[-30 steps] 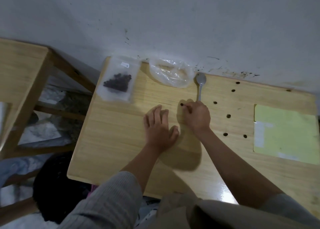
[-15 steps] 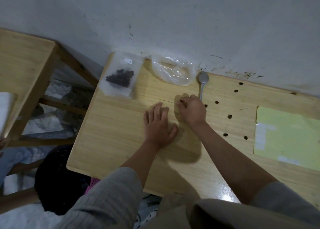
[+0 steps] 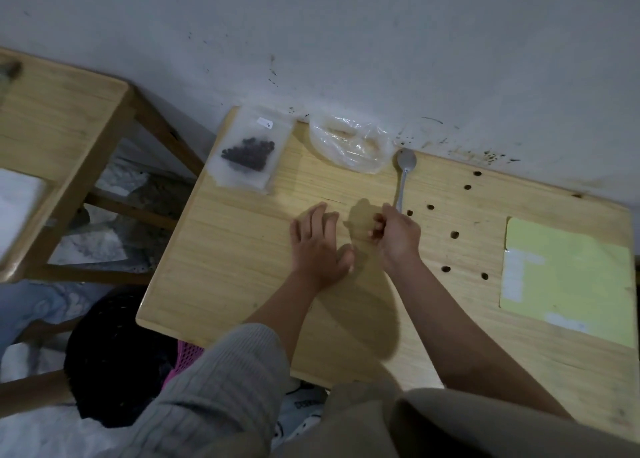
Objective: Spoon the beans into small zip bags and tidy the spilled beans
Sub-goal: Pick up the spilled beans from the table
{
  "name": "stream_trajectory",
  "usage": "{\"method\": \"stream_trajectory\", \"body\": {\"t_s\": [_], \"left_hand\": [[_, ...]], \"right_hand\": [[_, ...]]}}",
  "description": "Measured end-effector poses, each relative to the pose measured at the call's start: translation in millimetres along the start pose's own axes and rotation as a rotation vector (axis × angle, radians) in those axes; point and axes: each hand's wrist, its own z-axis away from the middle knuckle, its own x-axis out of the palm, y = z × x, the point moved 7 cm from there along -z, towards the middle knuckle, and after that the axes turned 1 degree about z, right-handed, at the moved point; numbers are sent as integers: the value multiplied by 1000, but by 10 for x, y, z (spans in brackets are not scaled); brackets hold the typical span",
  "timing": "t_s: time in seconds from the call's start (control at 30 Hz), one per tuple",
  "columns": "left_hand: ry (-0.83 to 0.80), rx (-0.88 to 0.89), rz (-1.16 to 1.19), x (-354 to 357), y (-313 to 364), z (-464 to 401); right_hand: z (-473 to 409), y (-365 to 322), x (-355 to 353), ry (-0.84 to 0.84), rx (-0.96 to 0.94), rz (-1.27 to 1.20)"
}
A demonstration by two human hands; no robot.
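Note:
A small zip bag (image 3: 247,152) with dark beans in it lies at the far left corner of the wooden table (image 3: 235,284). An empty-looking clear plastic bag (image 3: 349,142) lies by the wall, and a metal spoon (image 3: 403,177) rests beside it, handle toward me. Several loose dark beans (image 3: 454,235) dot the table to the right of the spoon. My left hand (image 3: 318,246) lies flat on the table, fingers spread. My right hand (image 3: 394,232) is raised just off the wood near the spoon handle, fingers curled in as if around a bean that I cannot see.
A yellow-green sheet (image 3: 568,277) lies at the table's right end. A second wooden table (image 3: 52,139) stands to the left across a gap. Below the near left edge are a dark bundle (image 3: 110,360) and a pink basket (image 3: 187,357). The wall runs along the far edge.
A bean lay at my right fingertips a second ago; that spot is now bare and the right hand has lifted with its fingers curled. The left hand stayed flat.

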Motion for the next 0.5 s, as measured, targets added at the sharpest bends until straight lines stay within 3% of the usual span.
{"method": "stream_trajectory", "body": {"t_s": [0.07,0.17,0.37,0.5], "left_hand": [[7,-37,33,-24,32,4],[50,-40,60,-10,148,74],[88,3,80,172,602,183],[59,-53,47,257,652,150]], "right_hand": [[77,44,-53,-64,85,-213],[96,37,-251,-100,63,-185],[-148,-283,-675,91,-315,422],[-193,-535,-621,93,-628,798]]}}
